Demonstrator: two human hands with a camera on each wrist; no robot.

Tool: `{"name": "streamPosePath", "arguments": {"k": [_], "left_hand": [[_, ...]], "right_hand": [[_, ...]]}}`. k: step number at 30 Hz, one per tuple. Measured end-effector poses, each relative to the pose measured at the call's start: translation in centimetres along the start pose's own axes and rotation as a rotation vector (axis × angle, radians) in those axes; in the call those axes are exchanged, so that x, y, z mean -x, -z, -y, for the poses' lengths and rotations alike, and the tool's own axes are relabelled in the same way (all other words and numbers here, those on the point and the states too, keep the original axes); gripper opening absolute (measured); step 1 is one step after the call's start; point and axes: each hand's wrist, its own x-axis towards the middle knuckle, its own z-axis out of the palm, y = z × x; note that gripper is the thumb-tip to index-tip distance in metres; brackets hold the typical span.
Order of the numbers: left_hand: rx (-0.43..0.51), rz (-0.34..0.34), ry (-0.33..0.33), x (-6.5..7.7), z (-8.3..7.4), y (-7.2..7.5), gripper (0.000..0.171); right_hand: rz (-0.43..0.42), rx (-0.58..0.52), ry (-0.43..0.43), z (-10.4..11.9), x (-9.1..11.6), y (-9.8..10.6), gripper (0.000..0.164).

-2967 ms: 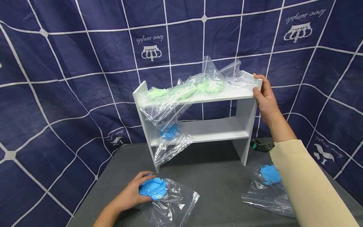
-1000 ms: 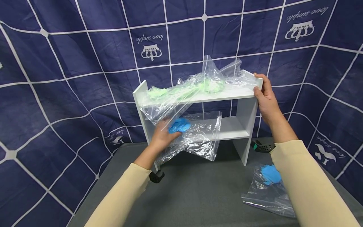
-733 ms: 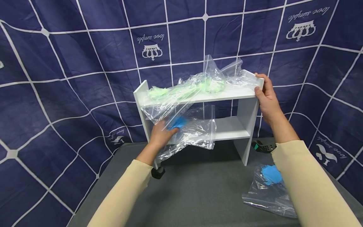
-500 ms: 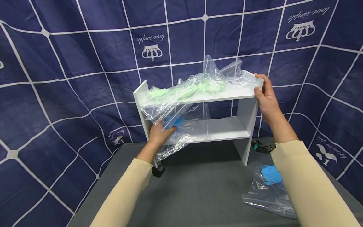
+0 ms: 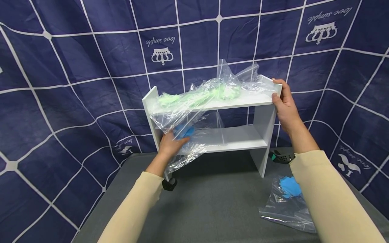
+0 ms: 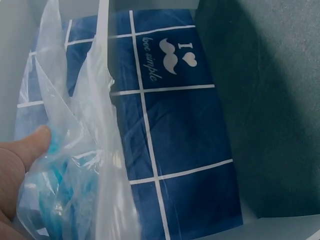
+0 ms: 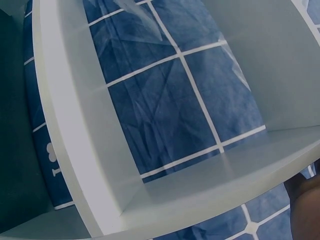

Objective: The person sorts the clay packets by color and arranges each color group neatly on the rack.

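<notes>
A small white two-tier shelf (image 5: 244, 136) stands on the dark grey table. My left hand (image 5: 171, 145) reaches into the left end of its lower tier and grips a clear zip bag (image 5: 209, 136) with a crumpled blue bundle (image 5: 188, 131) inside. In the left wrist view the thumb (image 6: 35, 145) presses on that bag; the other fingers are mostly hidden. Another clear bag (image 5: 182, 163) hangs over the lower tier's front edge, below the hand. My right hand (image 5: 285, 109) grips the top corner of the shelf's right side panel, thumb in front.
Clear bags with pale green contents (image 5: 226, 91) lie along the top tier, one drooping over its front left. Another zip bag (image 5: 282, 214) with a blue bundle (image 5: 289, 186) lies on the table at the right. A blue curtain (image 5: 91, 67) with white lines hangs behind.
My left hand has carried the zip bag with the blue bundle from the table up into the lower tier, then slightly left and deeper. My right hand has kept its grip on the shelf.
</notes>
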Motion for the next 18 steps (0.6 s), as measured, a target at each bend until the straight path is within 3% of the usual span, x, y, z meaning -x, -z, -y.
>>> {"name": "streamPosePath", "arguments": {"k": [13,18], "left_hand": [[-0.049,0.052,-0.058,2.3,-0.4,1.6,0.092],[-0.042,-0.058,-0.142,3.7,-0.3,2.4,0.077]], "right_hand": [[0.002,0.002,0.000,0.1,0.0,0.0,0.040],[0.006,-0.011,-0.003,0.0,0.0,0.0,0.040]]}}
